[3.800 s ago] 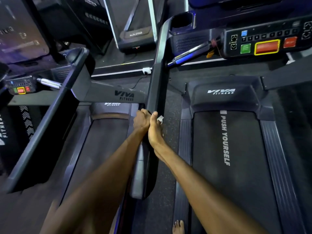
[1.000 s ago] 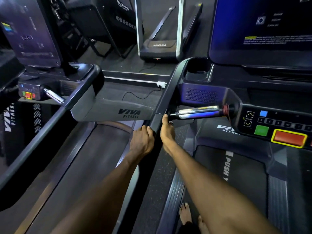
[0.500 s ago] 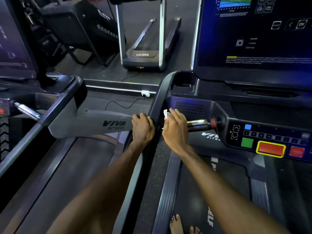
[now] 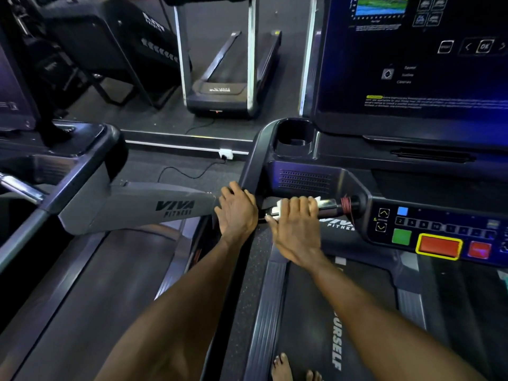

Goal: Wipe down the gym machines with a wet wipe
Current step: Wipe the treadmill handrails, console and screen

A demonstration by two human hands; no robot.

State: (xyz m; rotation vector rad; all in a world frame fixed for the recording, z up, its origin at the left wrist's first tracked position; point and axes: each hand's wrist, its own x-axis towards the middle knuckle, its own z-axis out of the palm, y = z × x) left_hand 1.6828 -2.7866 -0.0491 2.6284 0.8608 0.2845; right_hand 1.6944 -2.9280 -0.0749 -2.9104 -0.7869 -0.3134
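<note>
I stand on a black treadmill whose left side rail (image 4: pixel 251 166) runs up to the console. My left hand (image 4: pixel 236 213) grips that rail just below the console. My right hand (image 4: pixel 295 229) is wrapped over the chrome pulse-grip bar (image 4: pixel 328 205) with a white wet wipe (image 4: pixel 279 209) pressed under its fingers; bits of wipe show at both sides of the fingers. The console panel (image 4: pixel 439 235) with green, red and yellow-framed buttons lies to the right of the bar.
A large lit screen (image 4: pixel 412 64) rises above the console, with a cup holder (image 4: pixel 294 138) at its left. A second treadmill with a grey "VIVA FITNESS" arm (image 4: pixel 143 207) stands to the left. Another treadmill (image 4: pixel 222 86) and a floor socket (image 4: pixel 226 154) lie ahead. My bare toes (image 4: pixel 283 367) show below.
My right hand has slid from the side rail onto the chrome grip bar and further right along it with the wipe. My left hand stays on the rail. My view has tilted up.
</note>
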